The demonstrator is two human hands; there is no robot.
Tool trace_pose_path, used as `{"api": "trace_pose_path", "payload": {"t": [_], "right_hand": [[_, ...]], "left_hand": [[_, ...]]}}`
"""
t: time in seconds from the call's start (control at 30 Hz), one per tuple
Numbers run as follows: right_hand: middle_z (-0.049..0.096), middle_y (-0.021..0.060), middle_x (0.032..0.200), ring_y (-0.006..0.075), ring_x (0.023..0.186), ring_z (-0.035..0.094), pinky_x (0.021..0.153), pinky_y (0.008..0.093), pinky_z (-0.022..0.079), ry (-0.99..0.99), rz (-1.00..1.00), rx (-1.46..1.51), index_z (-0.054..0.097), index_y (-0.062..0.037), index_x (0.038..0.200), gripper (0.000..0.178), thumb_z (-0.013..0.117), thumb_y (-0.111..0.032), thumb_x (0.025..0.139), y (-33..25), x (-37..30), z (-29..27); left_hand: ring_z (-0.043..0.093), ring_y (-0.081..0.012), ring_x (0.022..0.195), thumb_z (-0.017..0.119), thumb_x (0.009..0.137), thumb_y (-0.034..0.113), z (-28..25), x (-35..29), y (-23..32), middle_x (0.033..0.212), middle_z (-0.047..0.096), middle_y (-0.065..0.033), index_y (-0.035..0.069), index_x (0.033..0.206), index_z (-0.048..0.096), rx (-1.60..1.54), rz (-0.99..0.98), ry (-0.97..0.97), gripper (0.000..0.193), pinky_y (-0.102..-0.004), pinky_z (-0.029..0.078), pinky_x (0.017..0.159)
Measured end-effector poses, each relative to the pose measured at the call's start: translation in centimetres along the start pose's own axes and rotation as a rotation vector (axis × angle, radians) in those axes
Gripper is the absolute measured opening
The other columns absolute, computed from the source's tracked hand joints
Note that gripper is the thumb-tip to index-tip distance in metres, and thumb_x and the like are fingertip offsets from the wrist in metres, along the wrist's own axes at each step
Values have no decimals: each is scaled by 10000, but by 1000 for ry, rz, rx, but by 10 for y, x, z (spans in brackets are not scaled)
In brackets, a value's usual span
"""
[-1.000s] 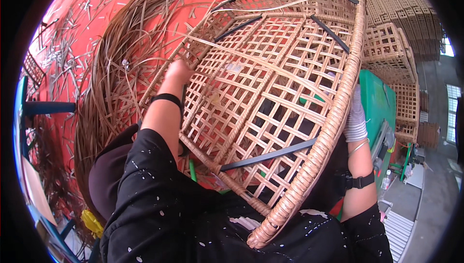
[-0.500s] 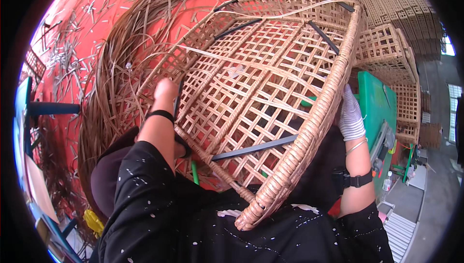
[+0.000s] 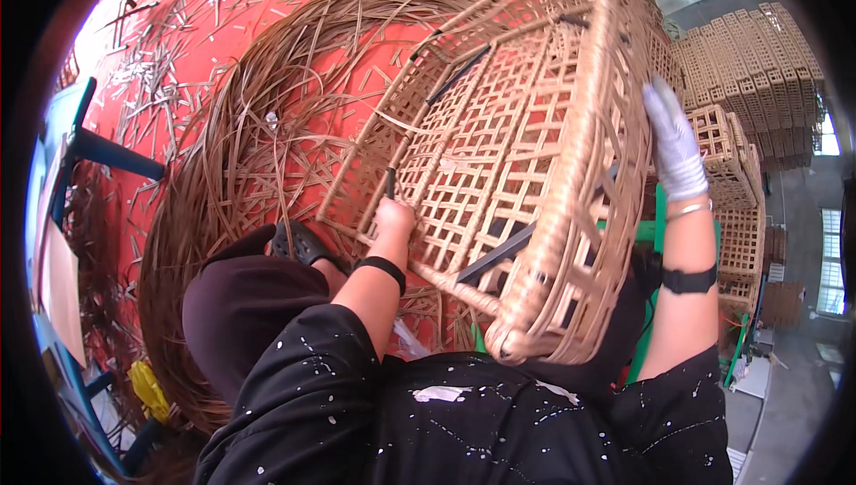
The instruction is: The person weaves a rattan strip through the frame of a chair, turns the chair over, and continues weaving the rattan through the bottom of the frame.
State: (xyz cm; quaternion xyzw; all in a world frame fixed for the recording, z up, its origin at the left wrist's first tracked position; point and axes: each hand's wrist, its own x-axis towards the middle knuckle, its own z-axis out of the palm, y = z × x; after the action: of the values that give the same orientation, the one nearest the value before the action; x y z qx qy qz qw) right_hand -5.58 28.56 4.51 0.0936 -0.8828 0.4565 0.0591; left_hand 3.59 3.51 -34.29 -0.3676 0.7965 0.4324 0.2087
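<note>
A large woven wicker basket point(image 3: 486, 151) is tilted up in front of me, its open side facing left and its slatted bottom showing. Thick wrapped cane forms its right-hand rim, and dark flat strips brace the corners. My left hand point(image 3: 395, 217) is closed on the basket's near left edge; its fingertips are partly hidden. On the other side, my right hand point(image 3: 675, 142), in a pale glove, lies along the basket's outer wall with its fingers stretched out and flat.
A curved bundle of long cane strips point(image 3: 209, 119) lies on the red floor point(image 3: 357, 66) among scattered offcuts. Stacked wicker baskets point(image 3: 753, 61) stand at the right. A blue frame point(image 3: 116, 151) is at the left, with a yellow cloth-like thing point(image 3: 149, 389) below it.
The basket has swung round and tipped more upright, its outer right wall now showing. My left hand has moved right with it, and my right hand has risen along the side.
</note>
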Motion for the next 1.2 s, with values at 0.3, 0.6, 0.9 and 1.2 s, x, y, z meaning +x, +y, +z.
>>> {"api": "trace_pose_path", "payload": {"t": [0.3, 0.6, 0.9, 1.2], "right_hand": [[409, 203, 1347, 326, 1273, 375, 1063, 387, 257, -298, -387, -304, 435, 23, 1282, 732, 622, -478, 783, -145, -66, 59], [502, 132, 1263, 372, 1216, 428, 1025, 507, 281, -207, -545, -913, 534, -84, 1149, 442, 692, -167, 744, -154, -133, 71], [488, 181, 1274, 402, 1187, 456, 1002, 505, 346, -169, -598, -925, 475, -54, 1207, 489, 654, -100, 754, -102, -146, 22], [529, 129, 1254, 395, 1194, 462, 1000, 552, 307, -59, -556, -805, 535, -110, 1126, 362, 615, -271, 812, -81, -154, 13]], "left_hand": [[616, -412, 858, 512, 825, 197, 56, -22, 5, 870, 620, -282, -45, 881, 571, -260, 109, -53, 255, -465, 491, 764], [609, -375, 925, 544, 802, 178, 38, -58, 42, 945, 628, -250, -27, 922, 588, -194, 225, -123, 241, -439, 479, 821], [593, -279, 1049, 572, 804, 186, -78, 33, -23, 1144, 608, -129, 96, 1063, 656, 667, 172, -326, 286, -374, 496, 848], [595, -281, 1053, 560, 841, 143, -147, 77, -25, 1158, 603, -131, 84, 1072, 645, 754, 4, -53, 253, -388, 508, 835]]}}
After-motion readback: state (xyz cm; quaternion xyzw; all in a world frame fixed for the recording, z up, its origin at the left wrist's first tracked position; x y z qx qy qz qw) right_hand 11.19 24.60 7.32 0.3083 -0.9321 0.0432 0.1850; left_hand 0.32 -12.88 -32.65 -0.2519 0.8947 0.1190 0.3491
